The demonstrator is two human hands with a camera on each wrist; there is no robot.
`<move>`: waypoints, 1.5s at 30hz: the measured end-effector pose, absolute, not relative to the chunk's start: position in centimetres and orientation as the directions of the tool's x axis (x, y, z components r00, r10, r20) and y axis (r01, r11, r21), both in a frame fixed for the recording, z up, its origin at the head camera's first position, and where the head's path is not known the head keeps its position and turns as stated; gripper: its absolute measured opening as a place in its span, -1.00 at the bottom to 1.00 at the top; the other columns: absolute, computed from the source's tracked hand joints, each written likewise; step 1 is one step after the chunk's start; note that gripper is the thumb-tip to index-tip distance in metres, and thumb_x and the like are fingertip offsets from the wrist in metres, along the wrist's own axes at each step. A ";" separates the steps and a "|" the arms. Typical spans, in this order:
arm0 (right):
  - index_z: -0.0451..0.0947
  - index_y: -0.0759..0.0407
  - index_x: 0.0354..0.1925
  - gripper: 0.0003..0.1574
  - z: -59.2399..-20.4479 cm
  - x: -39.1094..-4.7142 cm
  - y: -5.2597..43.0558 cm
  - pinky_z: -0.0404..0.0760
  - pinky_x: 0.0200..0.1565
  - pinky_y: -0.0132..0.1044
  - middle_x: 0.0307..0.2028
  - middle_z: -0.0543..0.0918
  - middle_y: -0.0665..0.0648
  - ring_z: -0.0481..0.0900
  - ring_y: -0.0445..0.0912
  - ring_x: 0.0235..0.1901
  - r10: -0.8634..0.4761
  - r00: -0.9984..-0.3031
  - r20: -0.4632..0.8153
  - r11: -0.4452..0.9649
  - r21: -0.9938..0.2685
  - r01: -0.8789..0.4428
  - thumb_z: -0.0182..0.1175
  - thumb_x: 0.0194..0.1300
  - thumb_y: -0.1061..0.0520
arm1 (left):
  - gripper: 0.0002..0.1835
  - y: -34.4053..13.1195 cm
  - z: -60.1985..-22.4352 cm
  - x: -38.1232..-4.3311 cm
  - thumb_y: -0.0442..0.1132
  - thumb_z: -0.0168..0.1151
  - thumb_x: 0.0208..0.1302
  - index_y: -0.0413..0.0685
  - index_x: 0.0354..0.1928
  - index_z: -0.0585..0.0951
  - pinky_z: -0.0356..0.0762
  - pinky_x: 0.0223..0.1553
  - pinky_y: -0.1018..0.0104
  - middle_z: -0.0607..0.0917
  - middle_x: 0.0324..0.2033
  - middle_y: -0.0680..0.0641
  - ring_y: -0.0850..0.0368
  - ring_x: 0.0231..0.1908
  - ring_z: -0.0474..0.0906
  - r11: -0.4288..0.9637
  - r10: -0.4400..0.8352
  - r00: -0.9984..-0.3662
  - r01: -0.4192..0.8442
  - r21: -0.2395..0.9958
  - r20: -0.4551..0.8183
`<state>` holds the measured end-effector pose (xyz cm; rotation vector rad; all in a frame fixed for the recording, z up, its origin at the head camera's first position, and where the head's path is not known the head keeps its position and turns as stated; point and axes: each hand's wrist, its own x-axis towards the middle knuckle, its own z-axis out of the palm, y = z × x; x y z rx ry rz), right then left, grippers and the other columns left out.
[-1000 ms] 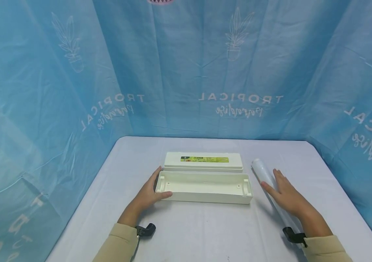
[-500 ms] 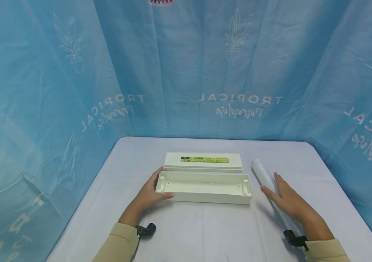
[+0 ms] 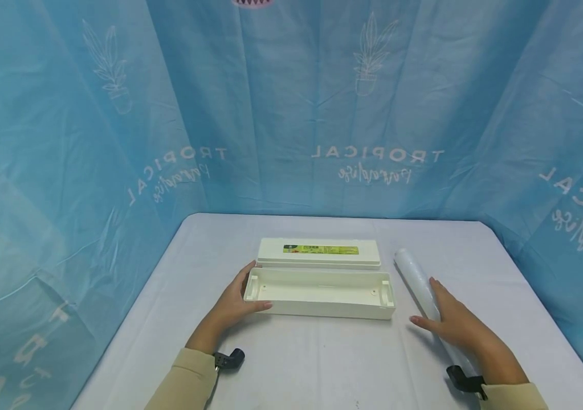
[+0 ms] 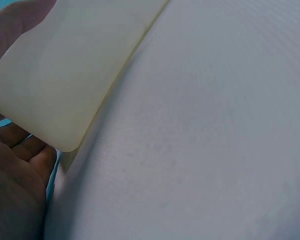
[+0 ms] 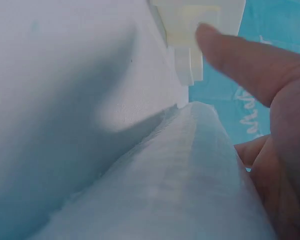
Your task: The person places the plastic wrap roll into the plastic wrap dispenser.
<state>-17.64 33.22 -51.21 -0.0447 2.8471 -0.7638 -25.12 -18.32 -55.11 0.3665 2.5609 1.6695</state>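
Note:
A long cream box [image 3: 317, 308] without its cover lies across the middle of the table, its inside bare. My left hand [image 3: 232, 304] grips the box's left end, thumb along the front wall and fingers behind; the left wrist view shows the thumb on the cream wall [image 4: 65, 75]. To the right a clear roll of cling film [image 3: 414, 275] lies slanted on the cloth. Over its near half is my right hand [image 3: 457, 322], thumb spread away from the fingers. In the right wrist view the fingers are beside the roll [image 5: 165, 185], and whether they touch it is unclear.
Behind the box lies a matching cream lid [image 3: 317, 259] with a yellow-green label [image 3: 321, 249]. White cloth covers the table [image 3: 322, 364]. Blue printed curtains [image 3: 281, 114] hang around its back and sides.
My right hand has slid back toward me along the roll, its thumb now lower and off to the left. The left hand, box and lid stay about where they were.

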 end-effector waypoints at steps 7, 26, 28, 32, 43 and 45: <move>-0.31 0.36 0.66 0.68 -51.3 -17.4 33.3 0.32 0.15 0.59 0.53 -0.02 0.62 0.18 0.60 0.38 -0.078 -0.982 -0.173 0.862 -0.507 0.021 0.55 0.14 -0.36 | 0.34 -18.4 -55.1 -25.0 -0.01 0.78 -0.05 0.10 0.69 0.08 0.30 0.41 -0.11 0.23 0.59 -0.08 -0.16 0.48 0.28 0.369 0.231 -0.971 0.148 0.917 0.064; -0.06 0.44 0.62 0.38 -51.7 -17.1 33.0 0.33 0.14 0.57 0.49 0.16 0.60 0.26 0.59 0.35 -0.074 -0.996 -0.040 0.865 -0.499 -0.044 0.61 0.18 0.10 | 0.34 -18.6 -55.3 -25.1 0.01 0.77 -0.03 0.13 0.70 0.07 0.29 0.42 -0.12 0.22 0.59 -0.13 -0.19 0.48 0.27 0.368 0.240 -0.968 0.155 0.917 0.067; -0.04 0.45 0.61 0.37 -51.8 -17.0 33.1 0.35 0.14 0.56 0.48 0.18 0.60 0.29 0.59 0.33 -0.074 -0.997 -0.027 0.862 -0.505 -0.051 0.61 0.17 0.12 | 0.34 -18.6 -55.4 -25.1 0.02 0.77 -0.04 0.13 0.70 0.07 0.33 0.40 -0.11 0.23 0.59 -0.13 -0.18 0.47 0.30 0.368 0.239 -0.969 0.154 0.917 0.067; -0.01 0.43 0.61 0.33 -51.7 -17.1 33.3 0.36 0.14 0.56 0.47 0.21 0.59 0.31 0.58 0.32 -0.079 -0.997 -0.014 0.857 -0.511 -0.061 0.60 0.19 0.11 | 0.34 -18.6 -55.4 -25.1 0.01 0.77 -0.04 0.13 0.70 0.07 0.39 0.36 -0.09 0.24 0.57 -0.14 -0.17 0.43 0.36 0.356 0.243 -0.968 0.153 0.922 0.067; 0.04 0.44 0.59 0.26 -51.4 -17.3 33.5 0.42 0.10 0.55 0.42 0.29 0.59 0.41 0.54 0.26 -0.115 -0.993 0.036 0.849 -0.516 -0.117 0.58 0.22 0.14 | 0.33 -18.6 -55.3 -25.0 -0.05 0.78 -0.04 0.15 0.69 0.07 0.49 0.30 -0.03 0.26 0.57 -0.10 -0.14 0.38 0.42 0.337 0.243 -0.968 0.148 0.930 0.066; 0.04 0.44 0.59 0.25 -51.2 -17.3 33.5 0.43 0.10 0.55 0.42 0.28 0.59 0.41 0.55 0.25 -0.115 -0.992 0.045 0.848 -0.515 -0.122 0.58 0.22 0.15 | 0.33 -18.6 -55.3 -25.0 -0.06 0.78 -0.04 0.15 0.69 0.08 0.50 0.29 -0.01 0.27 0.56 -0.08 -0.12 0.37 0.43 0.340 0.242 -0.968 0.152 0.928 0.070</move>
